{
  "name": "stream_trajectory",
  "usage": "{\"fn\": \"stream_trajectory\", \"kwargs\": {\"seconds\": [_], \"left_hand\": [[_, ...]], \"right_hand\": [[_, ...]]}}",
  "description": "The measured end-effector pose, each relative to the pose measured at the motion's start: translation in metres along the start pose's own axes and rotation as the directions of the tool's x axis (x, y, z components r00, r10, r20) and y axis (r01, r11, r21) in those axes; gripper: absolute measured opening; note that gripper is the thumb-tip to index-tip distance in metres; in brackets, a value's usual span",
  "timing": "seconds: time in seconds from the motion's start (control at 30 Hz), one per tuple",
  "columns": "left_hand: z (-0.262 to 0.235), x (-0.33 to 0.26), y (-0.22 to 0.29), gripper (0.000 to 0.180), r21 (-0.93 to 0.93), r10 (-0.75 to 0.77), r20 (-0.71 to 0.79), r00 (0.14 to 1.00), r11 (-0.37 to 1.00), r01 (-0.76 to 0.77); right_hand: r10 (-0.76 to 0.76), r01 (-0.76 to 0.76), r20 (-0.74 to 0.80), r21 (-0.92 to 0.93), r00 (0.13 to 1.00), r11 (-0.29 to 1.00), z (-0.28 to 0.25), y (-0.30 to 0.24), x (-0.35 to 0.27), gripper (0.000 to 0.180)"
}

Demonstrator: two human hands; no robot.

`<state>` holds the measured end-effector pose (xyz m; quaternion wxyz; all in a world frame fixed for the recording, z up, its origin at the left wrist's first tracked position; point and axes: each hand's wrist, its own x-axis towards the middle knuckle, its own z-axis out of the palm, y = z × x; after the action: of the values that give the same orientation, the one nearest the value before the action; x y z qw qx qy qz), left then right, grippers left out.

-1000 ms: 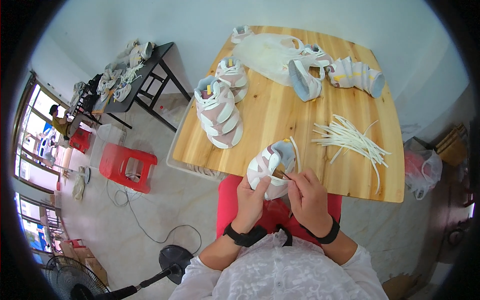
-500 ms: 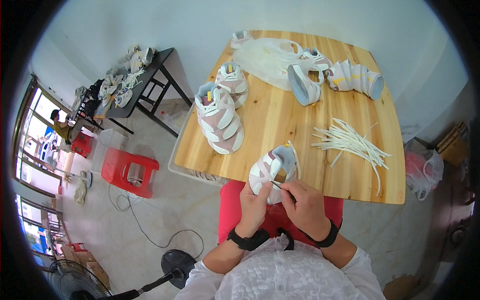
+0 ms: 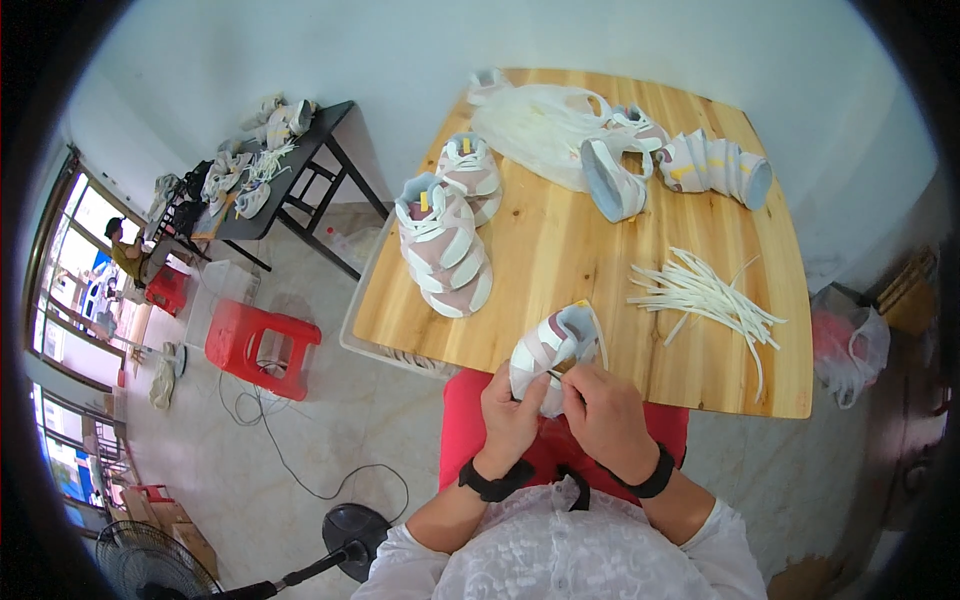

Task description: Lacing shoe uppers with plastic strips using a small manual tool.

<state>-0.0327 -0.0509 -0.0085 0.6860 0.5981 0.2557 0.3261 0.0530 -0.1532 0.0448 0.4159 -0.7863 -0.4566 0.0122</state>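
A white and pinkish shoe upper (image 3: 538, 358) is held at the table's near edge, its grey-blue lined opening facing up and right. My left hand (image 3: 508, 412) grips its near left side, thumb on top. My right hand (image 3: 606, 408) is closed in a pinch at the shoe's right side. A thin dark tool juts from those fingers toward the lace area; its tip is too small to make out. A loose white lace (image 3: 600, 340) runs along the shoe's right edge. To the right of the shoe lies a heap of flat white laces (image 3: 705, 300).
On the wooden table (image 3: 530, 250), laced shoe uppers (image 3: 445, 245) are stacked at the left. A clear plastic bag (image 3: 535, 130) and more nested uppers (image 3: 715, 170) lie at the back. A red stool (image 3: 262, 345), fan (image 3: 155, 560) and black table (image 3: 300, 150) stand left.
The shoe upper and both hands have shifted slightly right and down in view. My right fingers have curled closer to the shoe, and less of the dark tool shows.
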Motion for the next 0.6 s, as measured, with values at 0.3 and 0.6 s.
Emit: {"fn": "stream_trajectory", "kwargs": {"seconds": [0.3,0.6], "left_hand": [[-0.001,0.010,0.015,0.014,0.288,0.324,0.148,0.934,0.890,-0.354],[0.000,0.013,0.012,0.010,0.252,0.271,0.103,0.957,0.924,-0.289]], "right_hand": [[0.223,-0.304,0.236,0.400,0.946,0.865,0.001,0.016,0.010,0.005],[0.426,-0.686,0.543,0.633,0.724,0.359,-0.001,0.018,0.018,0.008]]}}
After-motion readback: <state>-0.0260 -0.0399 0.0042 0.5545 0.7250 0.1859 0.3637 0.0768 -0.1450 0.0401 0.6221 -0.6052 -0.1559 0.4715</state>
